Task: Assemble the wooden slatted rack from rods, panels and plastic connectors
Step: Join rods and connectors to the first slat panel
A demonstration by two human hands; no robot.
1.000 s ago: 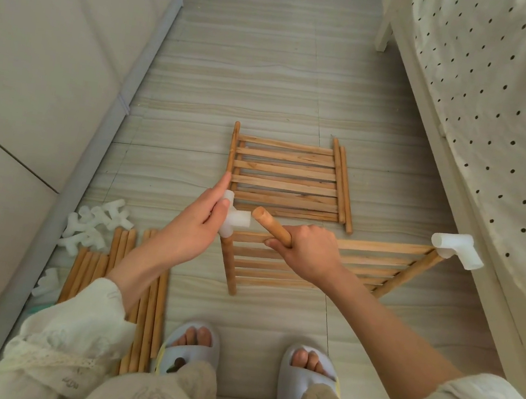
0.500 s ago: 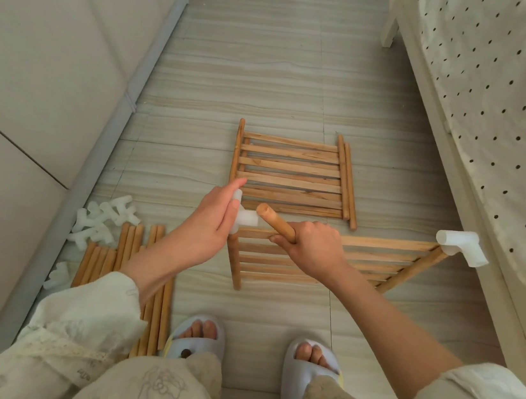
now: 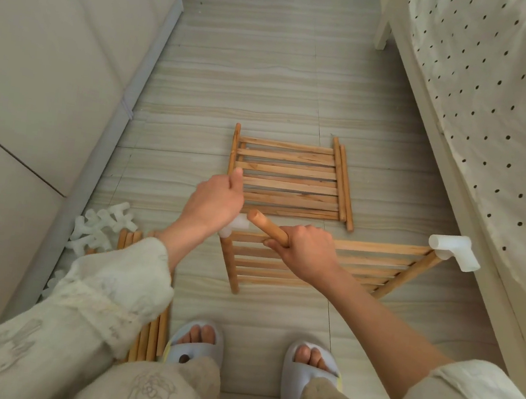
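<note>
A slatted wooden panel (image 3: 363, 266) stands tilted in front of me, its near edge on the floor. A white plastic connector (image 3: 454, 249) caps its right top corner. Another white connector (image 3: 238, 224) sits on the left top corner; my left hand (image 3: 212, 204) grips it from above. My right hand (image 3: 303, 250) holds a short wooden rod (image 3: 268, 228), whose free end points at that left connector and lies right beside it. A second slatted panel (image 3: 288, 177) lies flat on the floor beyond.
Loose wooden rods (image 3: 149, 338) lie on the floor at my left, partly under my sleeve, with a heap of white connectors (image 3: 100, 228) by the cabinet base. A bed with a dotted cover (image 3: 500, 113) borders the right side. My slippered feet (image 3: 195, 344) stand below.
My left hand has turned over the left connector, now covering most of it. The rod's tip has come closer to the connector.
</note>
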